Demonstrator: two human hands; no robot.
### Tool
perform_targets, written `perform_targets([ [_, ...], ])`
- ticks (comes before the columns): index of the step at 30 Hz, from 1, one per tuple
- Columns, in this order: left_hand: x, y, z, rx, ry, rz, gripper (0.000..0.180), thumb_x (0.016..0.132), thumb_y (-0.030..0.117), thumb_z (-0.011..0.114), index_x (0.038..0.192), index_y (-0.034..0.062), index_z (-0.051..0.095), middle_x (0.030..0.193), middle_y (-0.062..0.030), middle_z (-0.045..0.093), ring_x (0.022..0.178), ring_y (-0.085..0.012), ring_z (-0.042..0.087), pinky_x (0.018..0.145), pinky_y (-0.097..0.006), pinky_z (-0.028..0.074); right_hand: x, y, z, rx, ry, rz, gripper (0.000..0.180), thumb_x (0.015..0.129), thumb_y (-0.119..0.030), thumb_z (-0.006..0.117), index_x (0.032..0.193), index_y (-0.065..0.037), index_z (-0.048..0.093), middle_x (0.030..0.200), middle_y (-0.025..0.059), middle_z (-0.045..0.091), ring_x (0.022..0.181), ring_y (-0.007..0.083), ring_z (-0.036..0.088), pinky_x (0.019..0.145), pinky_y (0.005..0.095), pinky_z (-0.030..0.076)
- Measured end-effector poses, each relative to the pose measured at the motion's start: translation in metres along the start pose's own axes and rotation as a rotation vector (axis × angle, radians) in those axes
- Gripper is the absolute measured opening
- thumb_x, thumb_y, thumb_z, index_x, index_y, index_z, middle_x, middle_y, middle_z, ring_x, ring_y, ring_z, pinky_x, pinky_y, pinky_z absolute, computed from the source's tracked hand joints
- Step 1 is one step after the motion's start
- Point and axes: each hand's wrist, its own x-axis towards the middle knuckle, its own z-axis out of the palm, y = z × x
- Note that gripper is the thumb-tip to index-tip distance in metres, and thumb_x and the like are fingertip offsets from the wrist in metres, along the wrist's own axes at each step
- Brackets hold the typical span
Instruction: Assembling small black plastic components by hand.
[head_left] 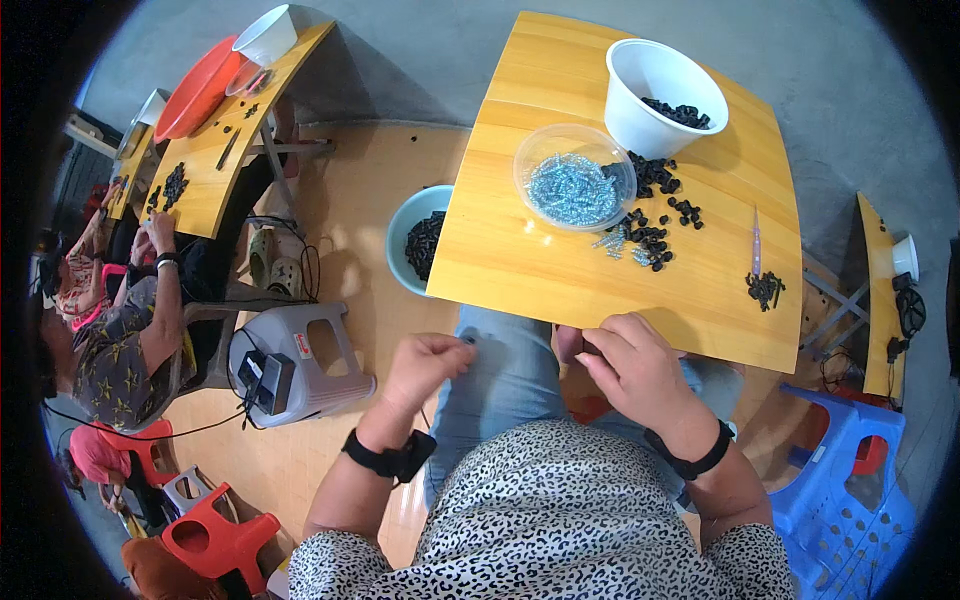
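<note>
Over my left thigh, my left hand [426, 374] pinches a small black piece [468, 340] between thumb and fingers. My right hand [636, 364] is at the table's near edge with its fingers curled; whatever lies within them is hidden. Just beside its fingertips shows a dark reddish-brown object [568, 343], whose kind I cannot make out. On the yellow wooden table [520, 265] stands a clear round tub [520, 190] of silvery metal springs [575, 190]. Small black parts [655, 245] and a few springs are scattered beside it.
A white bucket [625, 100] with black parts stands at the table's far side. Right of it lie a purple-handled pointed tool [757, 255] and a black heap [766, 290]. On the floor sit a light-blue basin [400, 215], a grey stool [300, 370] and a blue stool [840, 480]. People work at left.
</note>
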Motion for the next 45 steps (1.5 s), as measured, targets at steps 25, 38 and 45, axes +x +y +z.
perform_targets([
  [25,0.057,0.002,-0.059,-0.389,0.506,0.296,0.019,0.091,0.009,0.065,0.105,-0.0043,0.068,0.087,-0.0054,0.068,0.076,-0.0105,0.062,0.071,-0.021,0.05,-0.011,0.024,0.006,-0.015,-0.11,0.099,0.012,0.08,-0.013,0.067,0.087,-0.003,0.064,0.087,0.0102,0.057,0.085,0.0307,0.059,0.073,0.0412,0.048],
  [38,0.054,0.087,0.114,-0.116,-0.127,0.537,0.017,0.091,0.008,0.067,0.104,-0.0025,0.07,0.095,-0.0058,0.071,0.084,-0.0109,0.064,0.076,-0.024,0.051,-0.02,0.055,-0.034,-0.011,0.194,0.294,0.011,0.079,-0.01,0.066,0.085,-0.001,0.065,0.084,0.0135,0.058,0.085,0.0342,0.06,0.074,0.0427,0.05],
  [45,0.063,0.072,0.131,-0.106,-0.16,0.508,0.013,0.089,0.008,0.069,0.099,-0.0003,0.072,0.091,-0.0058,0.068,0.082,-0.0112,0.063,0.074,-0.024,0.05,0.008,0.077,-0.024,-0.105,0.321,0.279,0.007,0.082,-0.008,0.063,0.08,-0.002,0.063,0.081,0.0133,0.057,0.085,0.0337,0.058,0.074,0.0431,0.049],
])
